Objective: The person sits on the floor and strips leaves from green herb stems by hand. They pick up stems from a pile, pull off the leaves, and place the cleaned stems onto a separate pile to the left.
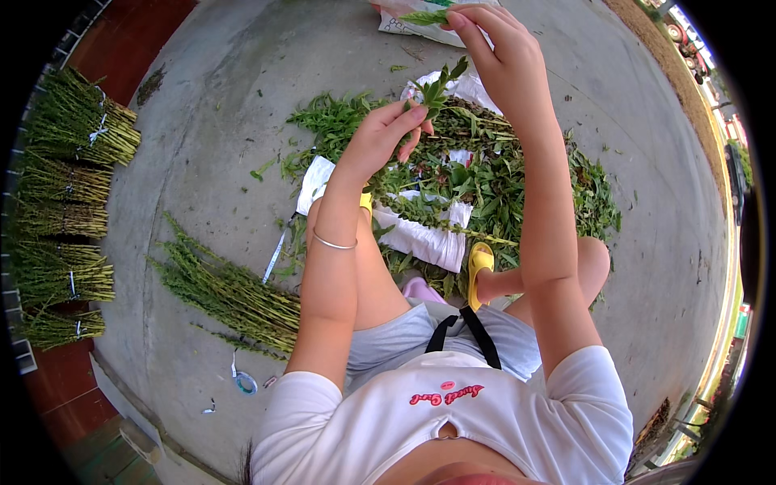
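My left hand (388, 130) grips the leafy top of a green plant stem (435, 94), raised above a heap of loose leaves and stems. Further up and to the right, my right hand (497, 42) pinches a green leaf (424, 17) between thumb and fingers. Below the hands, cut leaves (497, 206) and stalks lie over white woven sacking (424, 236) on the concrete floor. A long stalk (479, 233) slants across the sacking between my legs.
Tied bundles of leafy stalks (79, 121) line the left side. A loose sheaf (230, 285) lies by my left leg, near a roll of tape (245, 383). A printed sack (418, 27) stands at the top. Yellow slippers (480, 267) and a pink slipper (422, 290) are close to the heap.
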`<move>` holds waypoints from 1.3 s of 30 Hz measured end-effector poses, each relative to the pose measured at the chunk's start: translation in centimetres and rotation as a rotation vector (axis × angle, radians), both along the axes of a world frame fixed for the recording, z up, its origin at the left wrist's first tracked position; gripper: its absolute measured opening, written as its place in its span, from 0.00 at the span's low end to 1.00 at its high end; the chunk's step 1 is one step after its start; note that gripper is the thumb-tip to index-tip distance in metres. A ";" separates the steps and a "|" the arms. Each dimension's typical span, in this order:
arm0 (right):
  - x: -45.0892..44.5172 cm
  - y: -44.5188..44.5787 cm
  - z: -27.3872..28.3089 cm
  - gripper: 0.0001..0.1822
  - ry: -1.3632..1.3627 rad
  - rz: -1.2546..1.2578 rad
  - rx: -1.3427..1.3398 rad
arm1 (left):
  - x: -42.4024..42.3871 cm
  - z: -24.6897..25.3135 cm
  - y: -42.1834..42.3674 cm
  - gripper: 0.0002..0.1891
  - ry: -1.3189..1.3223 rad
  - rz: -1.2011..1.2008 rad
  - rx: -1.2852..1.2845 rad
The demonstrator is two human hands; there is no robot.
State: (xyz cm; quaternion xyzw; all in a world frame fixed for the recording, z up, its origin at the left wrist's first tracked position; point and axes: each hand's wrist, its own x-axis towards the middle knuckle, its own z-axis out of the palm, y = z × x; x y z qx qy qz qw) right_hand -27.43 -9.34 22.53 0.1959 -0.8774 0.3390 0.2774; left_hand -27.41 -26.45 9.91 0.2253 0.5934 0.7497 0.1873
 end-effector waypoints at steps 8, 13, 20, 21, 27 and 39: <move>0.1 -0.3 -2.5 0.08 0.126 0.224 0.495 | 0.2 0.2 0.6 0.19 -0.053 0.068 -0.006; -0.5 -1.3 -2.7 0.10 0.338 -0.119 0.326 | -0.1 0.7 -0.1 0.16 -0.084 0.050 0.037; 0.5 2.1 0.4 0.10 0.118 0.069 0.101 | 0.0 0.2 0.5 0.16 -0.035 0.032 -0.016; 1.0 2.2 0.4 0.10 0.071 0.086 0.224 | 0.0 0.2 0.5 0.16 -0.034 0.031 -0.018; 0.7 2.3 -1.2 0.06 0.204 0.162 0.277 | 0.2 0.3 1.1 0.17 -0.057 0.032 0.006; 1.4 5.4 -8.8 0.19 -0.476 0.196 -0.141 | -0.6 -0.4 -0.5 0.17 -0.019 0.108 0.380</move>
